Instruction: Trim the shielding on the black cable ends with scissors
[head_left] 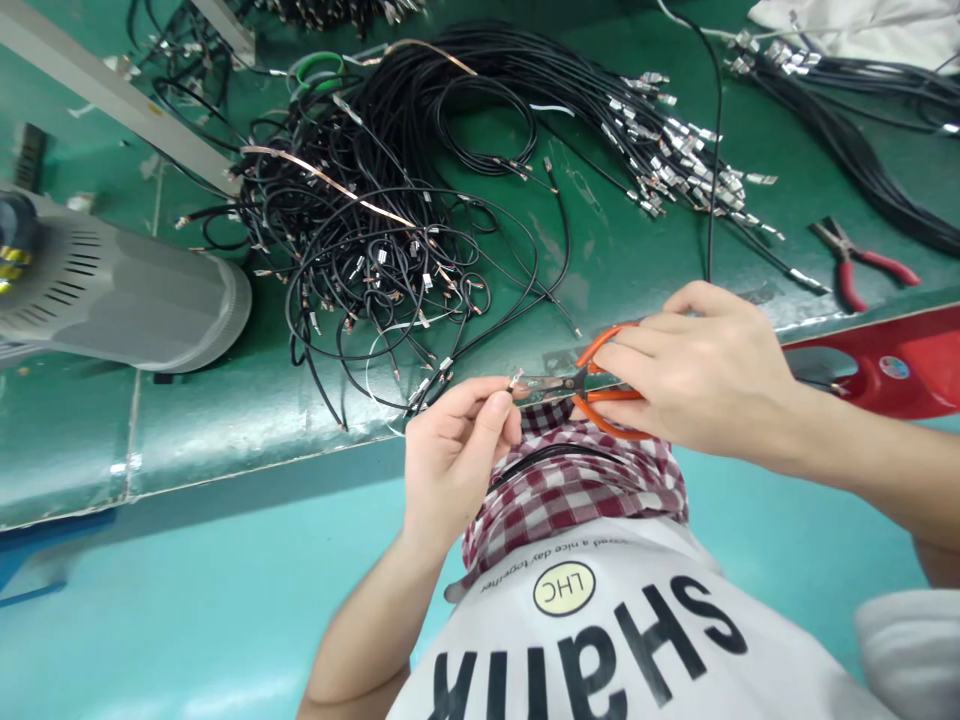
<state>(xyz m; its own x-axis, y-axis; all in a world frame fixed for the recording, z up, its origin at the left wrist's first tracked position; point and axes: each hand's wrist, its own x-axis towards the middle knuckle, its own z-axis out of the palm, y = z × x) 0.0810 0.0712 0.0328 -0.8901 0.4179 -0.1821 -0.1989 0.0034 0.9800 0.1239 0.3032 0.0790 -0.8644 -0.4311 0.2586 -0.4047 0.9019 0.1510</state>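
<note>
Lying nearest: turquoise floor (247,590), then the green bench (217,415). At its front edge, left hand (459,430) pinches a cable end (514,381), thumb against fingers; right hand (701,370) curls around orange-handled scissors (580,383), blades beside it, contact unclear. Beyond: tangled black cables (360,250).

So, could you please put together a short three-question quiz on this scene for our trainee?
1. Which hand holds the orange-handled scissors?
2. True or false: the red-handled pliers are held in a hand.
3. What does the left hand pinch between its fingers? A) a wire end; B) a green ring; C) a white cloth.

Key:
1. The right hand.
2. False; they lie on the green tabletop.
3. A.
</note>
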